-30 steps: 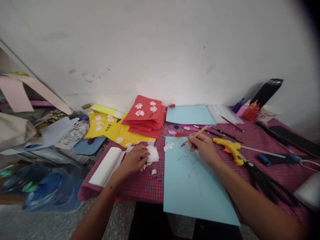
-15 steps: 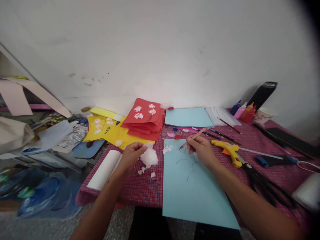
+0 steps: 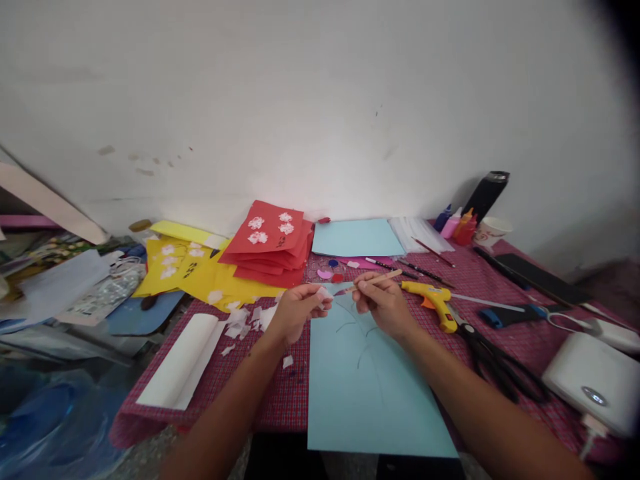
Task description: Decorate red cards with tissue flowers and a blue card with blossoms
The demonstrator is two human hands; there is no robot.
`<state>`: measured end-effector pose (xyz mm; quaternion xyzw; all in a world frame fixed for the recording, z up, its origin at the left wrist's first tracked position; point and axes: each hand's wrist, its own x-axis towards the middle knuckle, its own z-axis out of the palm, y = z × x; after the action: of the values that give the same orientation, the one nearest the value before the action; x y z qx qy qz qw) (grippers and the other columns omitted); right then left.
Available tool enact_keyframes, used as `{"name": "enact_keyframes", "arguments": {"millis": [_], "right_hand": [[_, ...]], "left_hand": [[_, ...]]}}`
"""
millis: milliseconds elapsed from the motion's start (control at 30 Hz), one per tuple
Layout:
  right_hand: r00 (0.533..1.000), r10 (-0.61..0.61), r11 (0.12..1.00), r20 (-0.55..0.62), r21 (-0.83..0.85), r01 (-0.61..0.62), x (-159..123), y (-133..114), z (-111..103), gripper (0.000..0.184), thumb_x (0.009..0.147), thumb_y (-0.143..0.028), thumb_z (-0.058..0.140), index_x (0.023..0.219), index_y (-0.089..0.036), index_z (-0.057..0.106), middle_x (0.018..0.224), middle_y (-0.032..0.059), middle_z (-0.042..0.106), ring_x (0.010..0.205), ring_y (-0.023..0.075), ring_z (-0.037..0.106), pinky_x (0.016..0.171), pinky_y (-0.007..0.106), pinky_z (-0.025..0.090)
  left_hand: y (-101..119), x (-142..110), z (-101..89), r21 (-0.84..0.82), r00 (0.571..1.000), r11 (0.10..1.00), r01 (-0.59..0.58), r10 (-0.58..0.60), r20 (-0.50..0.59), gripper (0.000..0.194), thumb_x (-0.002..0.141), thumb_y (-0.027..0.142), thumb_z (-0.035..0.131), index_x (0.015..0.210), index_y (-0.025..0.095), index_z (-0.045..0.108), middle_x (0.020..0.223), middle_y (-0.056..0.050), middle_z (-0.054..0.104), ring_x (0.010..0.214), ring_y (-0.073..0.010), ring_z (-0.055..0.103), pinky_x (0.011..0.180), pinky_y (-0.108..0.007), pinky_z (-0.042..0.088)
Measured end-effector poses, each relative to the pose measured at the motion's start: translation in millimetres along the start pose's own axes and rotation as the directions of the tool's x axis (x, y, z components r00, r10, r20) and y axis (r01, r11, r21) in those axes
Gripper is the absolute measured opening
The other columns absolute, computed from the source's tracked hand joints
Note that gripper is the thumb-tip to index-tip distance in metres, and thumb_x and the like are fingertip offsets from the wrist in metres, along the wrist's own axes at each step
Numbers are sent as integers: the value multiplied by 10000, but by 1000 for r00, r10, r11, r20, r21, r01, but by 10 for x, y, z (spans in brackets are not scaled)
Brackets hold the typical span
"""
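Note:
Pinched in my left hand [image 3: 303,310] is a small white piece of tissue paper [image 3: 324,295]. My right hand [image 3: 383,303] grips a paintbrush [image 3: 380,279] with a light wooden handle, its dark tip pointing left, close to the tissue piece. Both hands are over the top end of a light blue sheet [image 3: 370,400], which bears thin dark curved lines. Torn white tissue scraps [image 3: 237,323] lie on the cloth left of the sheet, partly behind my left hand. A palette with pink, blue and red paint [image 3: 325,274] sits just beyond my hands.
Red cards [image 3: 270,233] with white paper flowers are stacked at the back, beside yellow cards [image 3: 193,273]. A folded white paper [image 3: 180,360] lies at left. On the right are a yellow glue gun [image 3: 435,303], black scissors [image 3: 500,363], paint bottles [image 3: 457,225] and a white device [image 3: 595,380].
My left hand has moved right from the tissue pile, carrying a piece of tissue to the brush tip. The camera view has turned slightly to the right.

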<state>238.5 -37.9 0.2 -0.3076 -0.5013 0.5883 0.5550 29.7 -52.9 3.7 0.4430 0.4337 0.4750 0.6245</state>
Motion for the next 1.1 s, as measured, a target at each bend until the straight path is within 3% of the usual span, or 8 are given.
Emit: {"name": "enact_keyframes", "arguments": {"millis": [200,600,1100], "right_hand": [[999,7,992,35,-126,-3,-9,53,22,213,852,-403,671,876,-197,624,697,7,670,476,113,527,466,250,385],[998,2,972,66,-235,14,-12,97,34,249,851,-429,670,832,-182,648,691,5,653,472,100,523,469,251,401],[998,37,963,41,-270,-25,9,57,27,263,831,-444,680,825,-188,619,655,-4,650,460,103,513,455,244,390]], "left_hand": [[-132,-18,35,-39,997,997,65,-63,44,370,736,376,789,997,130,697,941,-116,739,809,-183,698,712,-305,546],[-108,-55,69,-43,995,995,90,-89,36,294,740,263,750,985,106,708,931,-122,735,799,-187,698,724,-326,553],[-122,-81,39,-17,991,1000,1,1,134,432,702,228,778,1108,138,662,982,-99,730,847,-180,689,765,-333,540]]}}
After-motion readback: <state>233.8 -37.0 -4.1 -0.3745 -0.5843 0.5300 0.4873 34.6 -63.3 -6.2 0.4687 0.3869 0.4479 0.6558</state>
